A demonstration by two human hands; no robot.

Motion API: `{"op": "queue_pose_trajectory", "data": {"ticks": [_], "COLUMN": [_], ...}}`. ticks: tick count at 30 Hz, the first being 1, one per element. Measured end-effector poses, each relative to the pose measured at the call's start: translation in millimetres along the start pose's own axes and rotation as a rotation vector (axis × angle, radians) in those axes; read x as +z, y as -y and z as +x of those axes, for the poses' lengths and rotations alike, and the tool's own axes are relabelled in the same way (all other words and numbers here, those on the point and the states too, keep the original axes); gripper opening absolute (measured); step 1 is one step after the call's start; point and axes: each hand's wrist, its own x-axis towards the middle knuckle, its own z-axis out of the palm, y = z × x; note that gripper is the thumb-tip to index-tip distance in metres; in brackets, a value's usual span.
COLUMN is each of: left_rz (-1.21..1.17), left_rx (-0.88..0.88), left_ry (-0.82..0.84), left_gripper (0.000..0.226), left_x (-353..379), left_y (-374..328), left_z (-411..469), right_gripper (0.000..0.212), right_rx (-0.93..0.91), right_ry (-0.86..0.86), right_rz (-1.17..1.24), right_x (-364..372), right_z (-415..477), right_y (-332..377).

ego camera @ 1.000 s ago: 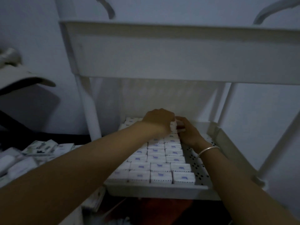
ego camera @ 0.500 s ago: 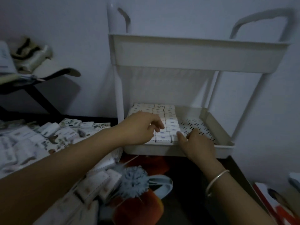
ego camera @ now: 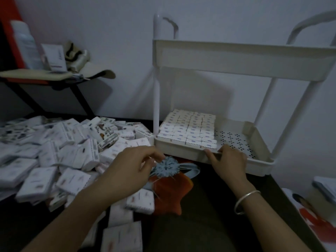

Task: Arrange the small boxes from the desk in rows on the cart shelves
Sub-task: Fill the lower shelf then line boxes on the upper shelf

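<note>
A white cart stands at the right against the wall. Its lower shelf holds several rows of small white boxes packed on its left side; the perforated right side is bare. A big loose pile of small boxes covers the desk at the left. My left hand hovers just in front of the shelf with fingers loosely curled, holding nothing. My right hand rests on the shelf's front rim, fingertips by the nearest box row.
An orange bag with a blue pompom lies under my hands. A dark side table at the back left carries a bottle, a carton and cloth. A printed card lies at the right edge.
Both hands have drawn back out of the lower shelf toward me. My left hand has left the box rows and my right has settled on the front rim. The view has pulled back.
</note>
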Motion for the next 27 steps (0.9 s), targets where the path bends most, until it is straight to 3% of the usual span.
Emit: {"op": "queue_pose_trajectory", "data": {"ticks": [8,19,27], "left_rz": [-0.100,-0.214,-0.248], "left_rx": [0.036,0.091,0.120], "left_ry": [-0.003,-0.283,-0.306], "left_gripper": [0.029,0.041,0.039], "left_x": [17,17,19], "left_y": [3,-7,-9], "left_z": [-31,-40,-49], "right_gripper": [0.055,0.054,0.051], "right_rx": [0.024,-0.021,-0.045], "right_ry": [0.028,0.007,-0.023], "right_rz": [0.047,0.118,0.149], "right_x": [-17,-44,-60], "right_z": [-33,-85,-113], "right_y": [-14,-28,-34]}}
